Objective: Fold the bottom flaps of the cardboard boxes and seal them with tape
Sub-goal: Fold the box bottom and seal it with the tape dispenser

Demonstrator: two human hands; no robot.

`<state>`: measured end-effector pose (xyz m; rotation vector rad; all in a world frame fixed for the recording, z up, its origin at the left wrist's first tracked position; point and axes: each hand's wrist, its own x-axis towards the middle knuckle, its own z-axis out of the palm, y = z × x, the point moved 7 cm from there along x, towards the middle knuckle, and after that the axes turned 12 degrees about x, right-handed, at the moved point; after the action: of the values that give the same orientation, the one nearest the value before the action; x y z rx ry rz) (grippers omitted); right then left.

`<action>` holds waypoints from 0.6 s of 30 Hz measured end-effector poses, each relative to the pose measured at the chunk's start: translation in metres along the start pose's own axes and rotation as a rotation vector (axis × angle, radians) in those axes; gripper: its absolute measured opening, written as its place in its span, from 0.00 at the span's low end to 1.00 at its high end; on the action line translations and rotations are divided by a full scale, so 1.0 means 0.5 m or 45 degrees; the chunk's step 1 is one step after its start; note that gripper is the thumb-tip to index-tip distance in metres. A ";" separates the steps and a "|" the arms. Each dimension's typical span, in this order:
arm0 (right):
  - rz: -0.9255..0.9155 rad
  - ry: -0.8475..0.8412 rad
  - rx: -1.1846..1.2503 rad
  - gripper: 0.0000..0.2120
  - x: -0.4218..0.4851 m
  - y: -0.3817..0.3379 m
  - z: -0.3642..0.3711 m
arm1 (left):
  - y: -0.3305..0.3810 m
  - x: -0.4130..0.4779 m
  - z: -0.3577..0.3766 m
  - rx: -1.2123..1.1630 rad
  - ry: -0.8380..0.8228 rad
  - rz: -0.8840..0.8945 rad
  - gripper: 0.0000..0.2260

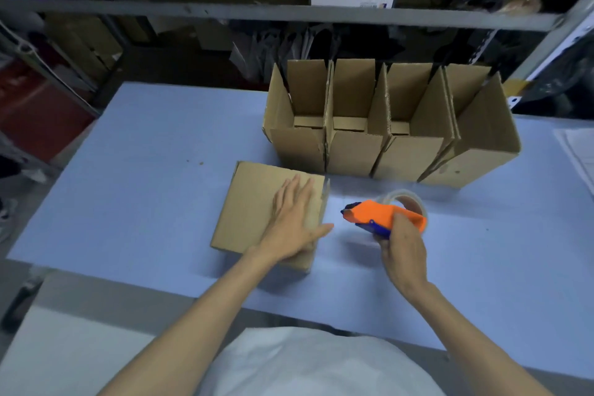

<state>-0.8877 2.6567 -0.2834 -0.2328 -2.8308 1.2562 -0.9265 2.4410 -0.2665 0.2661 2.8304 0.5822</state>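
A cardboard box (250, 206) stands on the blue table (144, 170) with its folded flaps facing up. My left hand (294, 225) lies flat on those flaps near the box's right edge, fingers spread. To the right of the box, my right hand (401, 251) grips the blue handle of an orange tape dispenser (379, 214). The dispenser carries a clear tape roll (409, 198), and its nose points left toward the box without touching it.
Several upright cardboard boxes (385, 125) with open top flaps stand in a row at the back of the table. Papers (578, 154) lie at the right edge. Metal shelving (257, 13) with bags and a white carton runs behind the table.
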 end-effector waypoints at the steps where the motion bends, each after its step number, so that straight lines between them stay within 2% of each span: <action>1: -0.077 0.011 0.004 0.11 -0.006 -0.019 -0.009 | 0.011 0.000 -0.023 -0.195 0.083 0.013 0.33; 3: -0.213 0.013 -0.004 0.11 -0.018 -0.054 -0.023 | 0.037 -0.004 -0.060 -0.390 0.154 0.102 0.25; 7: -0.373 -0.014 -0.049 0.16 -0.038 -0.102 -0.036 | 0.085 -0.014 -0.085 -0.276 0.040 0.324 0.16; 10: -0.363 -0.062 -0.045 0.17 -0.038 -0.106 -0.036 | 0.087 -0.014 -0.103 -0.225 0.095 0.334 0.06; 15: -0.318 -0.281 0.151 0.17 -0.022 -0.087 -0.037 | 0.083 -0.007 -0.104 -0.360 0.087 0.280 0.04; 18: -0.271 -0.406 0.144 0.30 -0.012 -0.074 -0.031 | 0.076 0.001 -0.098 -0.458 0.072 0.184 0.04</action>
<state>-0.8846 2.6428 -0.2455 0.2915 -2.9187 1.5150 -0.9350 2.4574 -0.2075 0.3921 2.7057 1.1270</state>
